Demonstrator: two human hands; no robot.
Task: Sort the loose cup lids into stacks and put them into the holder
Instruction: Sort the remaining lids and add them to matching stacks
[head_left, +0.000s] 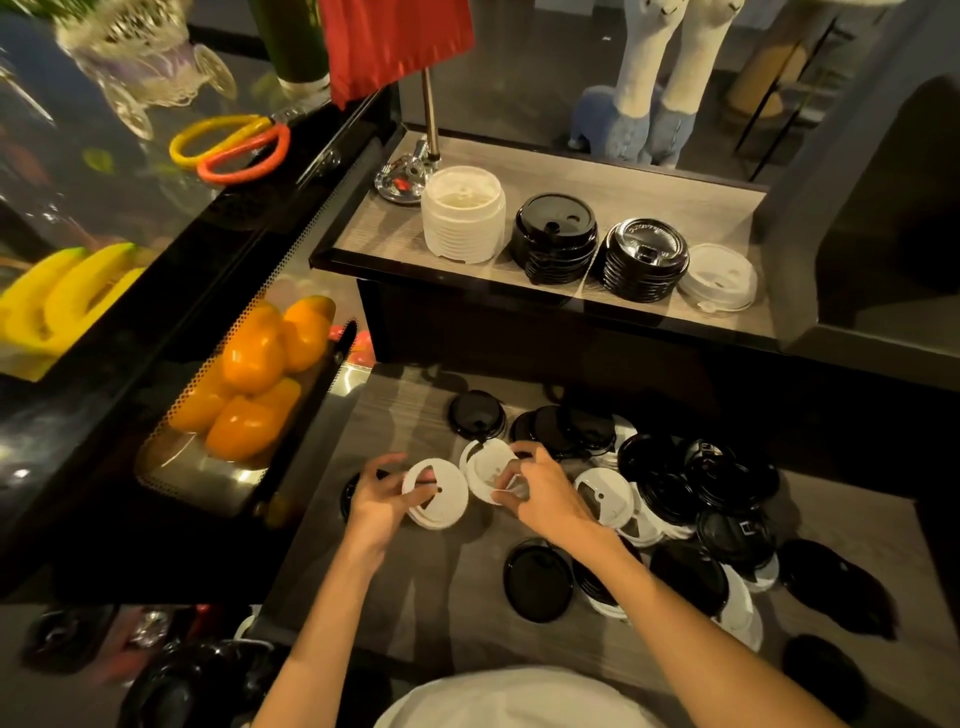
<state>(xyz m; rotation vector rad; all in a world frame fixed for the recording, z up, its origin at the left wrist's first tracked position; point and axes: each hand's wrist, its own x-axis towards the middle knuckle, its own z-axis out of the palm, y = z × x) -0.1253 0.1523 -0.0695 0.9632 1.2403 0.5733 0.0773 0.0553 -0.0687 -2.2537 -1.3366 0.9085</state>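
Observation:
Loose black and white cup lids (675, 499) lie scattered over the lower wooden counter (395, 415). My left hand (379, 499) grips a small stack of white lids (439, 501) at the counter's middle. Just to its right, my right hand (540, 493) pinches a single white lid (485, 467) by its edge, close beside the stack. On the raised shelf (571, 171) behind stand sorted stacks: a tall white stack (462, 213), two black stacks (553, 236) (644, 260) and a low white stack (719, 278).
A glass display case (156, 322) with orange peppers (260, 374) and bananas (62, 296) borders the counter on the left. Scissors (234, 148) lie on its top. A chrome stand (410, 171) with a red flag stands at the shelf's back left.

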